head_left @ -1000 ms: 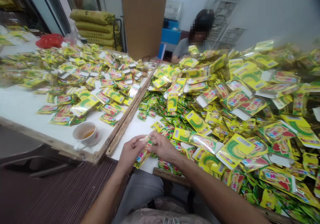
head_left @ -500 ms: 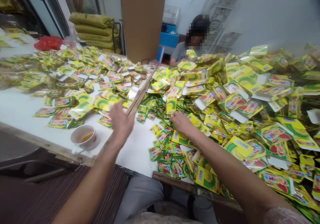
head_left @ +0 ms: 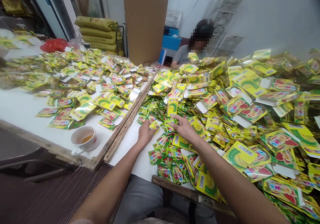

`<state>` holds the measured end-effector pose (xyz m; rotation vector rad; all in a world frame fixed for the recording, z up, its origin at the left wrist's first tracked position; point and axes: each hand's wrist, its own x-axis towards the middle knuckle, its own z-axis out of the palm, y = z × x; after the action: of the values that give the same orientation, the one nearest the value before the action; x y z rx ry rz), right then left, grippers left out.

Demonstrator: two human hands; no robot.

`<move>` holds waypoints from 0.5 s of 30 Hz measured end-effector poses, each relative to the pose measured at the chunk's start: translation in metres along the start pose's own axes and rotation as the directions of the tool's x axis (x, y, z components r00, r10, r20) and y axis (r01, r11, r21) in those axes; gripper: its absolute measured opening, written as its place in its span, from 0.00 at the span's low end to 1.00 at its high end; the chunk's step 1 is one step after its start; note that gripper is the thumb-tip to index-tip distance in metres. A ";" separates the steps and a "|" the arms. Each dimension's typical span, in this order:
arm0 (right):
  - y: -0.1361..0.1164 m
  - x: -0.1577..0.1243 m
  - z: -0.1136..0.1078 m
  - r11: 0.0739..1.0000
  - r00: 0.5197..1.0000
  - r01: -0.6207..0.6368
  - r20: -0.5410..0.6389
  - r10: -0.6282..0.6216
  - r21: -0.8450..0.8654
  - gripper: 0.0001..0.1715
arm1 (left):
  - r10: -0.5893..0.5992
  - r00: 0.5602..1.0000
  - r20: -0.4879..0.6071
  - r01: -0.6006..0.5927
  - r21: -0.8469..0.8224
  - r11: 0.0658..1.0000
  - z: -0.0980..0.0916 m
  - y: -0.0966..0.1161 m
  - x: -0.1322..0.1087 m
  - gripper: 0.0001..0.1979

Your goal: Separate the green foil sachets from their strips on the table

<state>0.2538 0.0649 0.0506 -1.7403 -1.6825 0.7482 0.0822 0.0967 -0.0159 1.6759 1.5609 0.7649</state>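
Observation:
My left hand is closed, its fingers and thumb around the edge of a small yellow sachet just above the white tabletop. To the right of it, my right hand pinches a small green sachet between thumb and fingers. Around both hands lie loose green sachets with a red fruit print. A larger yellow packet lies just beyond my right hand, and more large packets are under my right wrist.
Large yellow packets are heaped on the right, and another pile lies on the left table. Wooden edge strips divide the tables. A cup of brown liquid stands near the front edge. Across the table sits another person.
My left hand has come from above the left table's edge over to the right and closed on the yellow sachet. My right hand now shows a green sachet at its fingertips.

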 end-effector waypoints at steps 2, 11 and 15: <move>0.001 -0.007 0.016 0.977 1.000 -0.023 0.016 0.020 0.211 0.24 | 0.000 1.000 0.023 0.006 -0.242 0.970 -0.011 -0.008 -0.011 0.15; -0.011 -0.038 0.053 0.977 0.996 -0.079 0.042 0.072 0.198 0.14 | 0.001 0.956 0.294 0.228 -0.743 0.629 -0.038 -0.019 -0.063 0.17; -0.018 -0.046 0.050 0.887 0.995 -0.093 0.007 0.101 0.453 0.20 | -0.114 0.953 0.281 0.296 -0.779 0.553 -0.036 -0.018 -0.074 0.23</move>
<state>0.2031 0.0206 0.0308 -1.4965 -1.2816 1.0721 0.0360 0.0267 -0.0069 0.8089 0.9654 0.9565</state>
